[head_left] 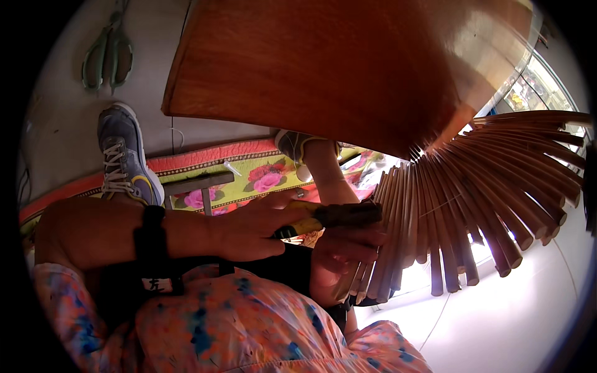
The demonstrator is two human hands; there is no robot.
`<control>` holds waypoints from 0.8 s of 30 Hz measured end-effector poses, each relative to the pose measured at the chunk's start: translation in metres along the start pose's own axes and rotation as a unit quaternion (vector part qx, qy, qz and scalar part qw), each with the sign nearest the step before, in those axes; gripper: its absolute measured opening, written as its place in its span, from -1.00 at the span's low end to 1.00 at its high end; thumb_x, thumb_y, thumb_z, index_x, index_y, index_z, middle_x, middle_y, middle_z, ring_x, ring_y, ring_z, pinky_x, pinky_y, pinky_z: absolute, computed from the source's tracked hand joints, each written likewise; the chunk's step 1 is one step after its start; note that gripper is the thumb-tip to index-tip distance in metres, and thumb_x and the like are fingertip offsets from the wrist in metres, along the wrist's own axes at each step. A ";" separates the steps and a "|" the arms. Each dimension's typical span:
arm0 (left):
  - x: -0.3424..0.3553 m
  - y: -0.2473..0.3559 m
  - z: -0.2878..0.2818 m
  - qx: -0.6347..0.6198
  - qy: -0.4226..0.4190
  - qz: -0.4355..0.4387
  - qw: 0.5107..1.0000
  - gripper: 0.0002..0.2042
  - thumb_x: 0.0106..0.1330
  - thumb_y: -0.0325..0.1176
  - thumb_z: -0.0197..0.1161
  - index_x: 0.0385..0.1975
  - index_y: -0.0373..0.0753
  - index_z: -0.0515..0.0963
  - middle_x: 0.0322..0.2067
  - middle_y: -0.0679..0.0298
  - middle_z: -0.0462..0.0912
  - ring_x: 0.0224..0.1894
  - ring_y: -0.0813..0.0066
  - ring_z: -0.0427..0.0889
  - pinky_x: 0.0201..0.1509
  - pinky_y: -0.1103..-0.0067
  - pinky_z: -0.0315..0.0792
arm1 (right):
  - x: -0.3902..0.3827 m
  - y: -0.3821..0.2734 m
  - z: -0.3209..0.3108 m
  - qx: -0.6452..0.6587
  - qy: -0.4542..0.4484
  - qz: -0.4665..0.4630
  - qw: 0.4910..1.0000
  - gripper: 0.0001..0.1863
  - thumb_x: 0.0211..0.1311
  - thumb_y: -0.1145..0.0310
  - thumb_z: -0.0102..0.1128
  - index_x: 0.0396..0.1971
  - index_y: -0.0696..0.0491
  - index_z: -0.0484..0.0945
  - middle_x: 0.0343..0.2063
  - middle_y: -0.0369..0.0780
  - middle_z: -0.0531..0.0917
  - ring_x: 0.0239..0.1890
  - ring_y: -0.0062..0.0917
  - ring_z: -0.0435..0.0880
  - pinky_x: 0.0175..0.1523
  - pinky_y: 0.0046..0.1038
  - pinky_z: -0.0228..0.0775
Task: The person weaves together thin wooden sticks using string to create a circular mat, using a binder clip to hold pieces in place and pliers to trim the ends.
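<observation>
My left hand (264, 225) reaches in from the left, its fingers wrapped around the yellow-and-black handle of a hand tool (301, 222). The tool's dark, blocky head points right, toward a row of round wooden rods (457, 211); its exact kind is hard to make out. Just below the tool head, my right hand (345, 252) has its fingers curled at the leftmost rods, partly in shadow. The rods spread like a fan, close together at the top and apart at their lower ends. A thin thread shows across some of them.
A large varnished wooden panel (311, 68) stands above the rods. Green-handled scissors (107, 59) lie on the tiled floor at upper left. A grey shoe (121, 152) is on my left, beside a floral mat (255, 163) and a small wooden frame (199, 183).
</observation>
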State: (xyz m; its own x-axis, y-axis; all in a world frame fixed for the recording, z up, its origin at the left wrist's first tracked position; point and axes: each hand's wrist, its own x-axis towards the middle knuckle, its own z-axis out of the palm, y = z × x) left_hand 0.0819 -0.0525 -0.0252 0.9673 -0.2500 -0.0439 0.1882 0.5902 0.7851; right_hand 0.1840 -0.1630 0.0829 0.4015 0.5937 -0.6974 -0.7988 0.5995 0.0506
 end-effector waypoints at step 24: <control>0.006 0.023 -0.013 -0.054 0.033 -0.084 0.994 -0.57 0.11 -0.40 0.15 0.01 -0.31 0.32 -0.26 0.00 0.57 -0.19 0.00 0.55 -0.15 0.30 0.42 | 0.010 0.008 -0.010 -0.030 0.019 0.005 0.999 -0.52 0.21 -0.11 -0.06 -0.14 -0.01 0.44 -0.26 -0.26 0.56 -0.31 -0.43 0.52 -0.25 -0.35 0.39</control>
State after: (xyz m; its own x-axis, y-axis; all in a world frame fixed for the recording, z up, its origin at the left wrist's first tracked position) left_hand 0.0948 -0.0302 -0.0156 0.9290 -0.3036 -0.2114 0.3615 0.6237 0.6930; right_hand 0.1769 -0.1574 0.0687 0.3769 0.5784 -0.7235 -0.8286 0.5596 0.0158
